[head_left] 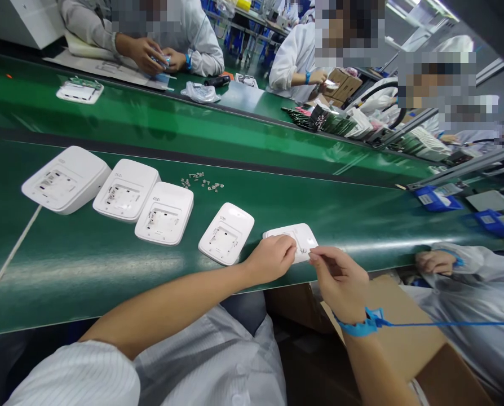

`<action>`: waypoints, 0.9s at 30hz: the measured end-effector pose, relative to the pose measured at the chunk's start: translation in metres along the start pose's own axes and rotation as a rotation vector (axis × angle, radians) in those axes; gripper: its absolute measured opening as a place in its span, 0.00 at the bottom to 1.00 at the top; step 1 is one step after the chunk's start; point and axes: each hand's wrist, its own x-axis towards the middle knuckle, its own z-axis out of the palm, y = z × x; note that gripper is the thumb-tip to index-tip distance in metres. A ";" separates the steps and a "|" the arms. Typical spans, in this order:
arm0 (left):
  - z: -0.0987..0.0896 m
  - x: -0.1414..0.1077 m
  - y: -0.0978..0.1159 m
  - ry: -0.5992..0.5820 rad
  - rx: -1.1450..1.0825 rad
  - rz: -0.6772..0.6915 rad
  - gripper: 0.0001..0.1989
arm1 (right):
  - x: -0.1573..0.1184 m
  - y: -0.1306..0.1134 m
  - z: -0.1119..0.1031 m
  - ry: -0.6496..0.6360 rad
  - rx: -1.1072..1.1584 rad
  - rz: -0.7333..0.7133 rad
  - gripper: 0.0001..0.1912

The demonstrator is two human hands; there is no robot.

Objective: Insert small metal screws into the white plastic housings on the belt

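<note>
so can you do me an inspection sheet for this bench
Surface: green benchtop, glossy, with glare.
Job's things: white plastic housing at the hands; four more housings to its left.
Clutter: small loose metal pieces beyond the housings.
Grips: left-hand grip on the nearest housing; right-hand grip at its right edge, any held piece too small to tell.
Cables: blue cord from the right wristband.
Surroundings: co-workers opposite; cardboard box below, right.

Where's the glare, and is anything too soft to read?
Head view: pale glare streaks the green bench at left and right; same view, small loose parts look too soft to identify, as does detail at the right fingers.
</note>
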 end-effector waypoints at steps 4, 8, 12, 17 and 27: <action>0.000 0.000 0.000 -0.031 0.001 0.031 0.09 | -0.001 -0.001 0.008 -0.007 0.031 0.012 0.04; 0.001 -0.001 -0.002 0.019 -0.035 -0.015 0.09 | 0.000 0.002 0.007 -0.103 0.012 -0.003 0.04; 0.002 0.000 -0.002 0.043 -0.044 -0.021 0.09 | 0.001 0.003 -0.001 -0.162 -0.017 -0.028 0.04; 0.001 0.000 0.000 0.019 -0.018 0.007 0.09 | 0.000 0.000 -0.004 -0.100 -0.024 -0.019 0.04; 0.000 -0.001 0.000 0.002 0.019 0.007 0.09 | -0.004 -0.001 0.002 -0.053 -0.003 0.012 0.04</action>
